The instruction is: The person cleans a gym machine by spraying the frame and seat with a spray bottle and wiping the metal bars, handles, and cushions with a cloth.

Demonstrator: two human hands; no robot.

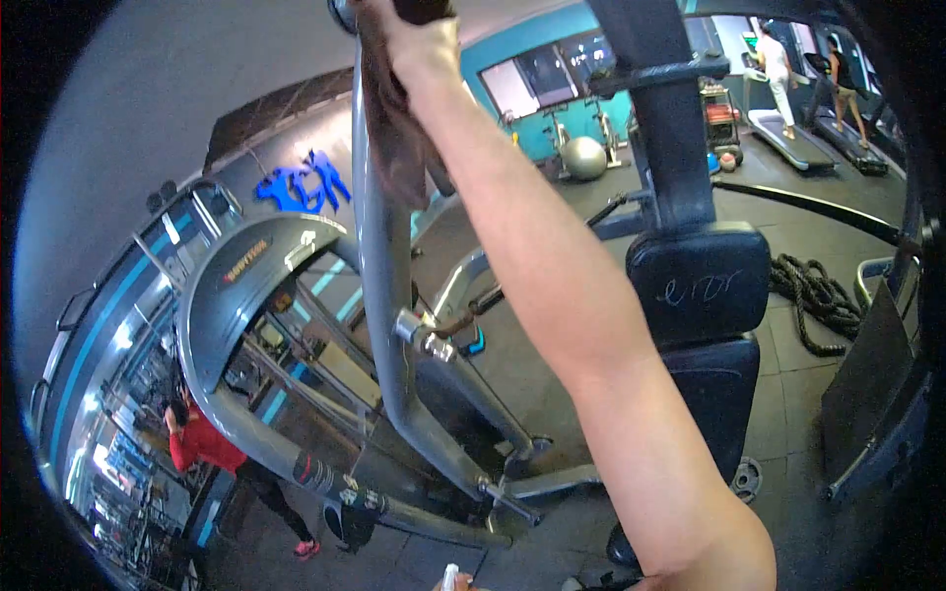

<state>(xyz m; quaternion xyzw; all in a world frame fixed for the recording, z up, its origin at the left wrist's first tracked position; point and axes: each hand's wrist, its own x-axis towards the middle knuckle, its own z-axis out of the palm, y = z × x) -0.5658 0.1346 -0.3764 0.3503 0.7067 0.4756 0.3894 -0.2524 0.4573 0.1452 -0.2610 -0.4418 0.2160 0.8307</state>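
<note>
Biggest thing: curved grey steel frame of the gym machine (384, 295), running from top centre down to lower centre of the frame. Right of it, centre right, the black padded seat and backrest (700, 286) on a dark upright post. Far left, a grey arched machine housing with an orange logo (246, 286). My right forearm crosses the middle diagonally from the bottom right up to the top centre. There my right hand (419, 34) presses a brown cloth rag (394, 128) against the top of the grey frame; fingers look clamped together on the rag, tips cut off by the top edge. The rag hangs down along the tube, touching it. Coiled black battle rope (818, 295) on the floor at right. Grey exercise ball (584, 158) upper centre. Person in a red top (202, 443) lower left. Small white spray bottle tip (450, 576) at bottom centre; my left hand isn't visible.
</note>
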